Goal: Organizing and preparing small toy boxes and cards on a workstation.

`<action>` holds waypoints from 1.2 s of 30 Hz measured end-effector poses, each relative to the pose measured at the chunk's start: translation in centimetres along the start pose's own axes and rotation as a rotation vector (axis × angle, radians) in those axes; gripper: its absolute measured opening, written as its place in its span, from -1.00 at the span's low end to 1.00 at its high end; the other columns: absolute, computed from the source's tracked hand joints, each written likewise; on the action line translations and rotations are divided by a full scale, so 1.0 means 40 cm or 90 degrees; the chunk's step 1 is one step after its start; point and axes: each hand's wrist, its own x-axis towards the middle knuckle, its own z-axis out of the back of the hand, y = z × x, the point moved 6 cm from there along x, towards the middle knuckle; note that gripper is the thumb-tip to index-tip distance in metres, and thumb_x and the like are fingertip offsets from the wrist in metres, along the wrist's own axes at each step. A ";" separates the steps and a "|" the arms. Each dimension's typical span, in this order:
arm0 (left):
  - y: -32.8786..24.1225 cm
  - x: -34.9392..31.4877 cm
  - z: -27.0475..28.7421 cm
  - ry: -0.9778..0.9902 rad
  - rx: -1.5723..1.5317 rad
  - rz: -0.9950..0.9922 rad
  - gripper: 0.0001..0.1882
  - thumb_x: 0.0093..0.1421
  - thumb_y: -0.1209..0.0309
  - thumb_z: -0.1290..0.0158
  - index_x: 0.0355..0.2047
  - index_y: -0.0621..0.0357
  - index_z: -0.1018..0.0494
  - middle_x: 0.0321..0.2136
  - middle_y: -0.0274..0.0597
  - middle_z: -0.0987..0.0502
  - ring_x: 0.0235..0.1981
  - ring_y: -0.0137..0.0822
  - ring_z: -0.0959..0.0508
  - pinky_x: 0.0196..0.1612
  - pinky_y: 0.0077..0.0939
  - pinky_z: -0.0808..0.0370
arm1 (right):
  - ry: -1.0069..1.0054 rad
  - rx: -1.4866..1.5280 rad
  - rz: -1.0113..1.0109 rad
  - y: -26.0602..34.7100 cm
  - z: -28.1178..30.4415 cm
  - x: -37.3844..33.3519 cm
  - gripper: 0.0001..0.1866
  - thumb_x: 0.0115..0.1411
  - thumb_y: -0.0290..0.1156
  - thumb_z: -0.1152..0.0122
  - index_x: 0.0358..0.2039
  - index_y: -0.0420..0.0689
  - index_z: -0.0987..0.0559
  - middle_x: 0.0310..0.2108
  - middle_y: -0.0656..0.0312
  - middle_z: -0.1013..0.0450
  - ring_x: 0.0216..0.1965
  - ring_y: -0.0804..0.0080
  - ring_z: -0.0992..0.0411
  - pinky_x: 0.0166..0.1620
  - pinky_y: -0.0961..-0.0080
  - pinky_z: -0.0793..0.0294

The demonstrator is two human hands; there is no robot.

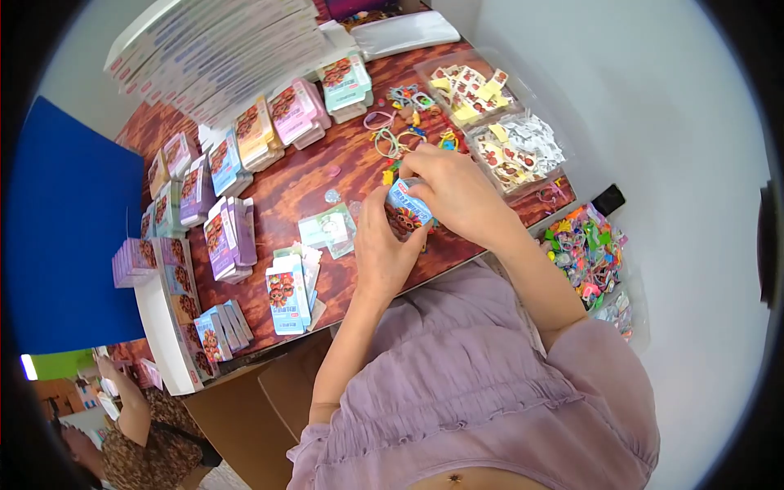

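A small light-blue printed carton (pixel 411 211) is held over the near edge of the table. My left hand (pixel 382 253) grips it from the left and below, fingers on one side and thumb on the other. Bent over the carton's upper end is my right hand (pixel 461 196), its thumb and fingers closed against the edge there. Whether those fingers also pinch something small is hidden. Beyond my hands lie colourful hair ties (pixel 392 143) and small trinkets. Left of my left hand are clear plastic pieces with a greenish card (pixel 328 231).
Flat blue cartons (pixel 287 298) are stacked near the front edge. Rows of purple, orange, pink and green carton stacks (pixel 260 135) stand farther back. Trays of stickers (pixel 523 147) sit at the right, above a bin of bright trinkets (pixel 584 253). A person (pixel 151 433) works at lower left.
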 end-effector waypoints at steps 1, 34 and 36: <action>0.007 -0.002 0.013 -0.017 0.006 0.018 -0.24 -0.09 0.43 -0.40 0.10 0.30 -0.27 -0.07 0.10 -0.43 -0.05 0.06 -0.49 -0.03 -0.15 -0.45 | 0.015 0.035 -0.008 0.005 -0.007 0.004 -0.87 0.10 -0.54 -0.19 -0.31 -0.26 -0.54 -0.33 0.06 -0.48 -0.31 0.14 -0.49 -0.21 0.28 -0.45; 0.040 -0.091 0.087 0.098 -0.548 0.089 -0.56 0.26 0.68 -0.06 0.14 0.28 -0.28 -0.02 -0.10 -0.48 -0.03 -0.34 -0.58 -0.05 -0.54 -0.57 | -0.024 0.662 -0.113 -0.037 -0.096 -0.129 -0.84 0.32 -0.56 -0.11 -0.11 -0.30 -0.53 -0.16 0.23 -0.47 -0.12 0.56 -0.44 -0.03 0.60 -0.42; 0.038 -0.091 0.094 0.101 -0.501 0.106 -0.56 0.26 0.68 -0.06 0.14 0.27 -0.27 -0.03 -0.09 -0.48 -0.05 -0.34 -0.59 -0.07 -0.54 -0.57 | -0.056 0.673 -0.134 -0.037 -0.096 -0.128 -0.83 0.32 -0.57 -0.09 -0.10 -0.31 -0.52 -0.16 0.22 -0.47 -0.09 0.54 -0.44 0.00 0.57 -0.41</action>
